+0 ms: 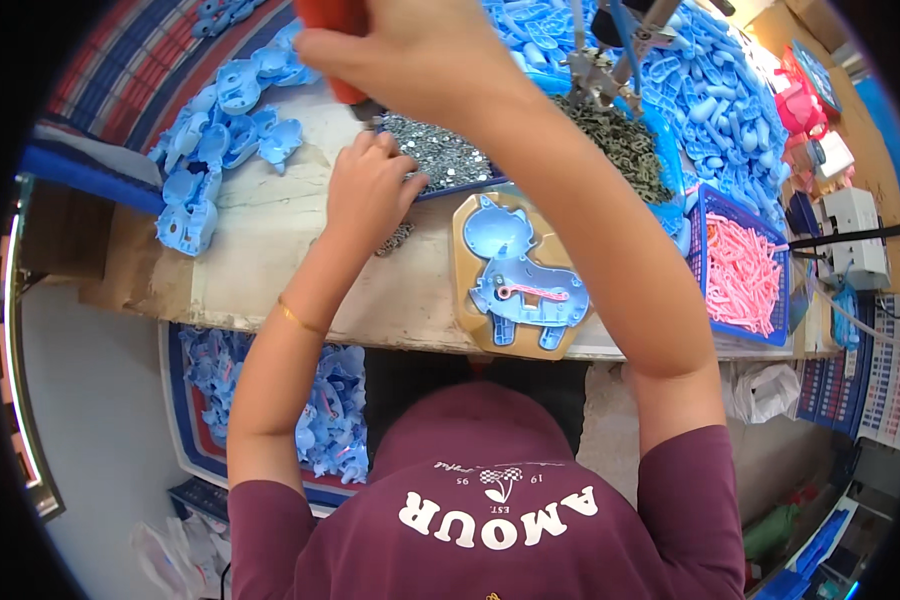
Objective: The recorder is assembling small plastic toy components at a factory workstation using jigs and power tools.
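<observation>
My right hand reaches to the far side of the table, wrapped around a red power screwdriver with its dark tip pointing down. Just below that tip, the fingers of my left hand are bent together; what they hold, if anything, is hidden. Beside them lies a heap of small shiny metal parts in a dark blue tray. Nearer to me, a light blue animal-shaped plastic shell half rests in a tan fixture. A pink strip lies across the shell's body.
Dark metal pieces fill a blue container right of my right forearm. A blue basket holds pink plastic parts. Blue shells stand along the left, and blue parts are piled at back right. A bin of blue parts sits below the table edge.
</observation>
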Demonstrator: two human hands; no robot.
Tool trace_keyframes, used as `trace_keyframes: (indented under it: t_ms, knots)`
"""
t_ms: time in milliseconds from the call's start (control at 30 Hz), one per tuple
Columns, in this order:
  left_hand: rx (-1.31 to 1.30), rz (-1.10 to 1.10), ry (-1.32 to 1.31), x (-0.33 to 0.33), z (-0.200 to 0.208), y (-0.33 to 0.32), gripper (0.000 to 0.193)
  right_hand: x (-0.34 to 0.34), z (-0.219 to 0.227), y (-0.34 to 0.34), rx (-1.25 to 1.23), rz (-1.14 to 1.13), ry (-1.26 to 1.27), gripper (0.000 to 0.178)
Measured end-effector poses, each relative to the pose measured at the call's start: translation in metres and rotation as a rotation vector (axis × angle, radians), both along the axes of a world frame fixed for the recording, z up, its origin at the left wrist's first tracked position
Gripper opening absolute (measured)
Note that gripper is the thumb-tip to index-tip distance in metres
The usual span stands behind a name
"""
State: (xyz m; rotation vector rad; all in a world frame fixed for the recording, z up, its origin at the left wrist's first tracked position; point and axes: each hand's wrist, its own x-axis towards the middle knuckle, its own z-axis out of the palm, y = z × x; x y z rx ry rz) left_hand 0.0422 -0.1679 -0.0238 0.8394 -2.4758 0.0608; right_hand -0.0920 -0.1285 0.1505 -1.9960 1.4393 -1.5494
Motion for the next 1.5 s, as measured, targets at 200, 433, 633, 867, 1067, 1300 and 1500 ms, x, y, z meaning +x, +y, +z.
trace_keyframes:
  t_ms: [200, 433, 633, 867, 1067, 1300, 1500]
  knots:
    - [0.156, -0.04, -0.507, -0.028, 0.025, -0.022, 0.022, -0.026, 0.012, 0.029, 0.255, 0.062, -0.138, 0.037]
    - [0.165, -0.012, -0.334, -0.021, 0.015, -0.023, 0.009, -0.061, 0.005, 0.041, 0.317, 0.064, -0.058, 0.051]
    - [0.085, -0.148, -0.08, -0.015, 0.005, -0.012, 0.005, -0.067, 0.007, 0.056, 0.508, 0.131, -0.302, 0.048]
    - [0.201, -0.268, 0.116, -0.026, 0.017, 0.016, 0.012, -0.075, -0.023, 0.064, 0.507, 0.278, -0.427, 0.031]
    - [0.234, -0.492, 0.215, -0.042, 0.027, 0.071, 0.018, -0.05, -0.044, 0.089, 0.199, 0.253, -0.643, 0.023]
    - [0.219, -0.527, 0.234, -0.047, 0.021, 0.085, 0.018, -0.049, -0.046, 0.102, 0.212, 0.157, -0.608, 0.025]
    - [0.252, -0.514, 0.186, -0.046, 0.024, 0.092, 0.017, -0.051, -0.047, 0.107, 0.206, 0.194, -0.621, 0.026]
